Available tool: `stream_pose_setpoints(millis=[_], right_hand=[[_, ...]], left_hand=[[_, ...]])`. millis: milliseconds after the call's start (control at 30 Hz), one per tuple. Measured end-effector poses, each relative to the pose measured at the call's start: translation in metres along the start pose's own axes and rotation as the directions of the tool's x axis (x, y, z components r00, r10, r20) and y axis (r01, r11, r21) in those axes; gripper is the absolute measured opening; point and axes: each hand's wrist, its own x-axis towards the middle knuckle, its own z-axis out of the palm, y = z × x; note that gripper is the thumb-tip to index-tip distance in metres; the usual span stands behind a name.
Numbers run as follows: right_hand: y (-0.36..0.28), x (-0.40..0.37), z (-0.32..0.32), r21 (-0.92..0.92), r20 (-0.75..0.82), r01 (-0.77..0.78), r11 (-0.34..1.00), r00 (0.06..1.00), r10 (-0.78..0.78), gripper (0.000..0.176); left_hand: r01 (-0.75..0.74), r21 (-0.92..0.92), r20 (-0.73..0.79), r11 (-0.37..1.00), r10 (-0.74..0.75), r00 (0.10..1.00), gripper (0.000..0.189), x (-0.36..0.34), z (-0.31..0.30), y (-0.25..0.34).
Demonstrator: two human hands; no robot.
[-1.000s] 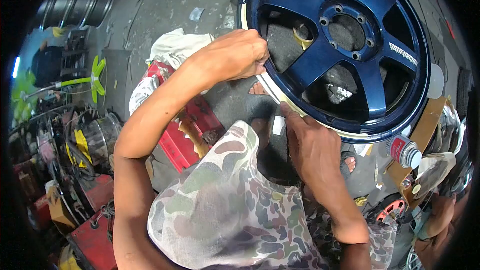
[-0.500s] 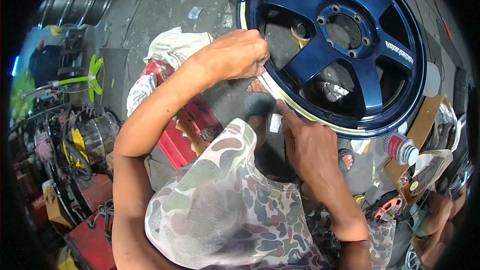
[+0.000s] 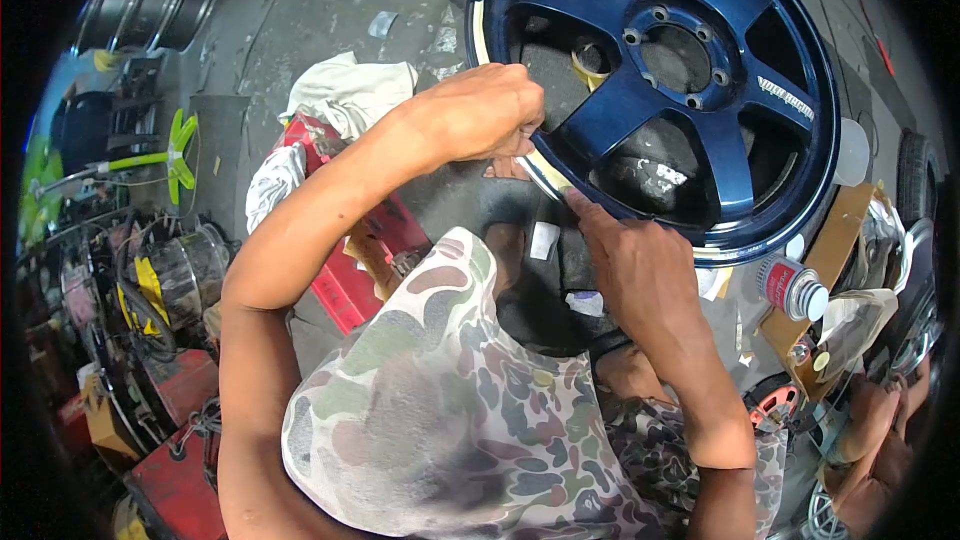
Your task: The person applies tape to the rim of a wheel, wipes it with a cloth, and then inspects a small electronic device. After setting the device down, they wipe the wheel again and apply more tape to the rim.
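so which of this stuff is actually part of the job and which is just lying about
In the job:
- blue wheel
- pale tape along its rim, under both hands: left, right
- tape roll seen between spokes, probably

Seemingly just lying about:
- white cloth
- red case
- cardboard box
- labelled can, though its use is unclear

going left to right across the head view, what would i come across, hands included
Bright green fan-like blades → larger pale cloth → left hand → right hand → metal can with a red and white label → pale round item → black tire
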Motion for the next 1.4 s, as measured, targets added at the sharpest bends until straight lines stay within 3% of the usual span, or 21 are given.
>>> stream_pose_setpoints(millis=[67,200,267,567,733,933,1167,1233,1400], right_hand=[[-0.001,-0.002,0.008,0.034,-0.069,0.008,0.999,0.998,-0.006,0.041],[-0.005,-0.003,0.004,0.053,-0.060,0.025,0.998,0.998,-0.022,0.040],[-0.003,-0.003,0.002,0.021,-0.009,0.052,0.998,0.999,-0.052,0.052],[0.015,-0.009,-0.016,-0.062,0.020,0.075,0.995,0.997,-0.074,0.047],[0.021,-0.009,-0.006,-0.001,0.026,0.129,0.992,0.991,-0.129,0.046],[0.024,-0.012,-0.007,-0.053,0.027,0.115,0.992,0.993,-0.114,0.042],[0.036,-0.018,-0.026,-0.100,0.029,0.121,0.988,0.993,-0.119,0.038],[0.036,-0.019,-0.029,-0.099,0.036,0.121,0.988,0.992,-0.118,0.039],[0.038,-0.025,-0.016,-0.128,0.034,0.171,0.977,0.985,-0.168,0.043]], left_hand=[[0.005,-0.033,0.041,0.999,-0.003,0.999,0.019,0.001,-0.001,0.001],[0.032,0.019,0.071,0.999,-0.033,0.997,0.019,0.003,-0.003,0.009],[0.030,0.011,0.087,1.000,-0.030,0.996,0.019,0.005,-0.002,0.015],[0.008,0.004,0.099,1.000,-0.008,0.995,0.023,0.008,-0.001,0.028],[0.057,0.015,0.165,0.998,-0.059,0.984,0.022,0.012,-0.001,0.029],[-0.012,0.006,0.068,1.000,0.012,0.998,0.021,0.013,0.013,0.033],[0.006,-0.002,0.067,1.000,-0.006,0.998,0.024,0.017,0.012,0.039],[0.063,0.032,0.146,0.997,-0.067,0.987,0.025,0.019,0.007,0.044],[0.041,0.005,0.131,0.999,-0.041,0.991,0.025,0.016,0.009,0.044]])
